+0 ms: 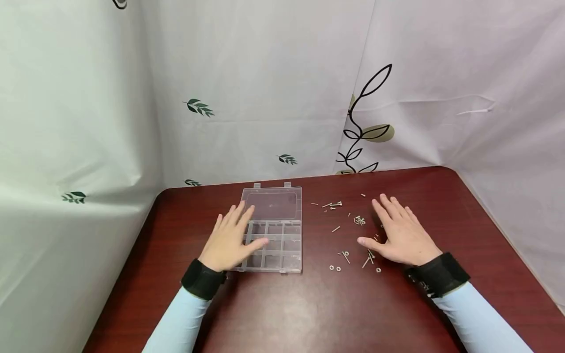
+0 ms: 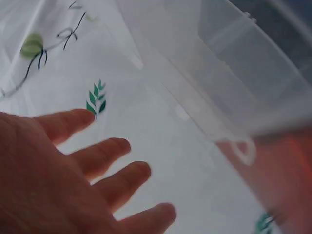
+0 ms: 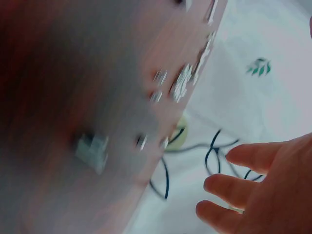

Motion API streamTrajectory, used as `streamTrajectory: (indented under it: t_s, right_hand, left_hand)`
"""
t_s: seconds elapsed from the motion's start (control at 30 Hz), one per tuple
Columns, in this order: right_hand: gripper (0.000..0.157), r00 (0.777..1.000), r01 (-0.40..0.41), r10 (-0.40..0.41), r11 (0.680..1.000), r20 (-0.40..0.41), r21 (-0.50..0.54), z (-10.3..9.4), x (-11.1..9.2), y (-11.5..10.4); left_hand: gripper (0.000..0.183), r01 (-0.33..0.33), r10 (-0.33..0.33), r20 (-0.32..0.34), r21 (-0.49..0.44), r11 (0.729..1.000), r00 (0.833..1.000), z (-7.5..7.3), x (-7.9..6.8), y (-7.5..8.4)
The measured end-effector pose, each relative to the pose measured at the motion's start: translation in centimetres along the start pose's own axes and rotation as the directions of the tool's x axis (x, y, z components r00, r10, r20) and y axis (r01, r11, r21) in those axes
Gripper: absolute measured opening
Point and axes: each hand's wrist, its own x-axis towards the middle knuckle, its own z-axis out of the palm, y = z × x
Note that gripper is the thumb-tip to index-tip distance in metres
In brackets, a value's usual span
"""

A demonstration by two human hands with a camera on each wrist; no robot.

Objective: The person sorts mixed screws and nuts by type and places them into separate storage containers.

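Observation:
A clear plastic compartment box (image 1: 273, 262) lies on the table with its lid (image 1: 278, 205) folded back toward the far side. My left hand (image 1: 230, 241), fingers spread and straight, hovers over the box's left side and covers part of it. In the left wrist view the box's clear wall (image 2: 234, 87) stands beyond the fingertips. To the right of the box, loose screws (image 1: 336, 229), nuts (image 1: 338, 268) and a small cluster of hardware (image 1: 359, 220) are scattered. My right hand (image 1: 403, 235) is held with fingers extended over the right edge of this scatter, holding nothing.
The dark red wooden table (image 1: 291, 314) has rounded far corners. A white cloth (image 1: 265, 98) printed with leaves hangs behind it and along both sides. Black bands (image 1: 204, 279) circle both wrists.

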Motion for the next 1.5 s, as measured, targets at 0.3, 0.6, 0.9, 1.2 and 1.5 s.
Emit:
streamTrajectory:
  t_s: [0.3, 0.6, 0.9, 1.2, 1.5]
  right_hand:
    - [0.015, 0.949, 0.296, -0.288, 0.954, -0.129, 0.042, 1.6, -0.1, -4.1]
    - [0.022, 0.968, 0.246, -0.245, 0.969, -0.061, 0.001, 2.8, 0.6, -6.8]
    - [0.025, 0.984, 0.178, -0.177, 0.984, -0.013, 0.023, 3.3, 1.0, -6.6]
    - [0.023, 0.983, 0.182, -0.182, 0.977, -0.016, 0.111, 2.9, 2.5, -6.0]
    - [0.019, 0.944, 0.330, -0.316, 0.897, -0.095, 0.296, 1.9, 5.4, -8.0]
  left_hand:
    - [0.053, 0.158, -0.162, -0.006, -0.189, 0.969, 0.987, 0.4, -1.3, -3.8]
    - [0.059, 0.146, -0.145, 0.027, -0.347, 0.926, 0.989, 1.6, -2.1, -4.8]
    - [0.074, 0.114, -0.074, 0.110, -0.413, 0.903, 0.991, 2.3, -1.9, -4.1]
    - [0.059, 0.124, -0.050, 0.162, -0.488, 0.864, 0.985, 2.6, -1.9, -4.1]
    - [0.049, 0.118, 0.021, 0.224, -0.586, 0.802, 0.974, 2.7, -2.1, -4.5]
